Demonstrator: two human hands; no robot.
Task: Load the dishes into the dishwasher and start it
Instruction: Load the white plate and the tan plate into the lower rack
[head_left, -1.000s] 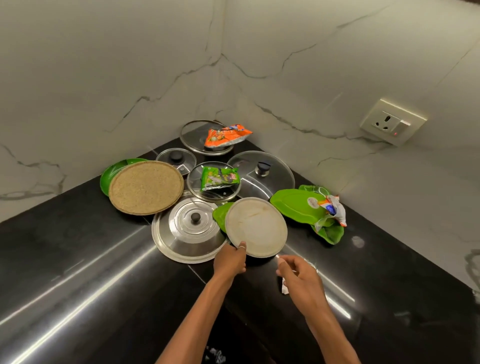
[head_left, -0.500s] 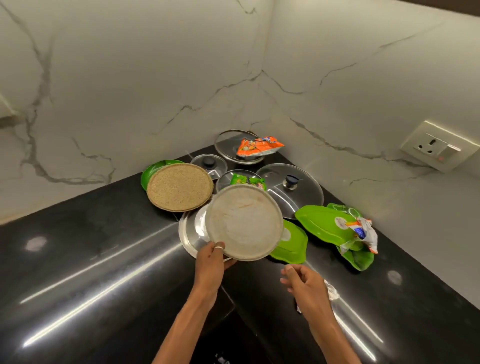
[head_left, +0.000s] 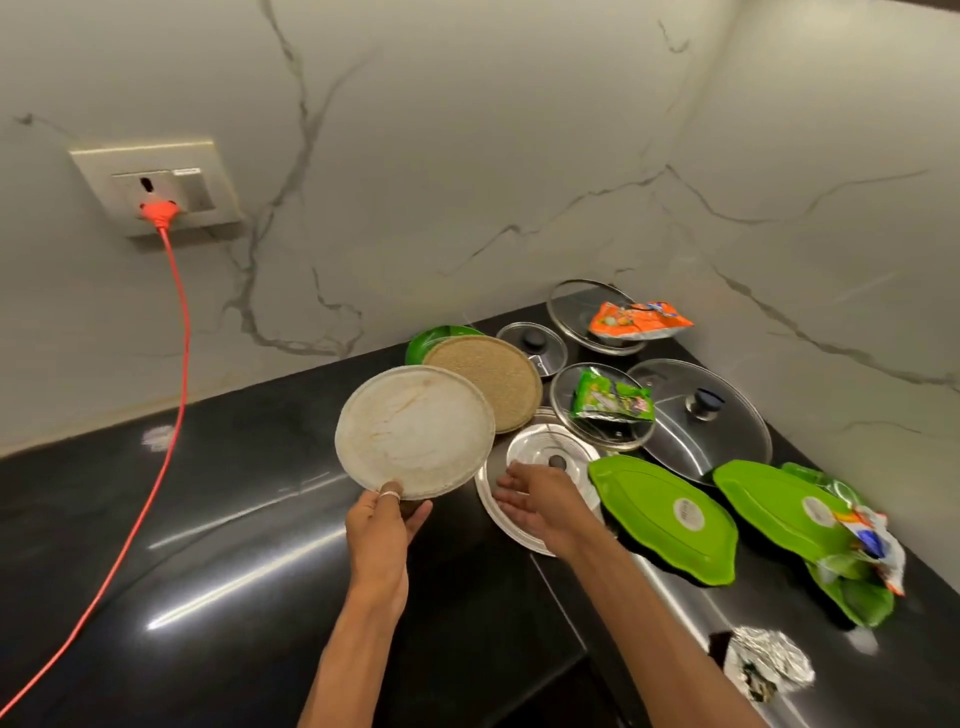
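Left hand (head_left: 382, 525): pinches the near rim of the white plate (head_left: 415, 431), thumb on top and fingers curled beneath. The plate is held tilted and clear of the counter (head_left: 208, 519).
Right hand (head_left: 540, 501): fingers spread and loose, holding nothing, over the near side of the steel lid (head_left: 540, 447). Whether it touches the metal is hard to tell from this angle.
Plate risk: a one-point grip on the rim of a smeared, greasy-looking plate could slip or let it swing down. Its far edge is just beside the woven mat (head_left: 493, 379) and could knock it.
Lid risk: the steel lid lies partly under the mat and under the glass lid (head_left: 602, 415). Pulling it out one-handed could drag both, and the green packet (head_left: 610, 402) on the glass would slide off.
Right-side risk: the green leaf plate (head_left: 665, 514) lies just beside the right wrist, so a sideways sweep could push it toward the counter's edge.
Cable risk: the orange cable (head_left: 171, 291) trails across the counter on the left. Carrying the plate that way could snag it.
Dishwasher: not in view, and none of these dishes is loaded yet.
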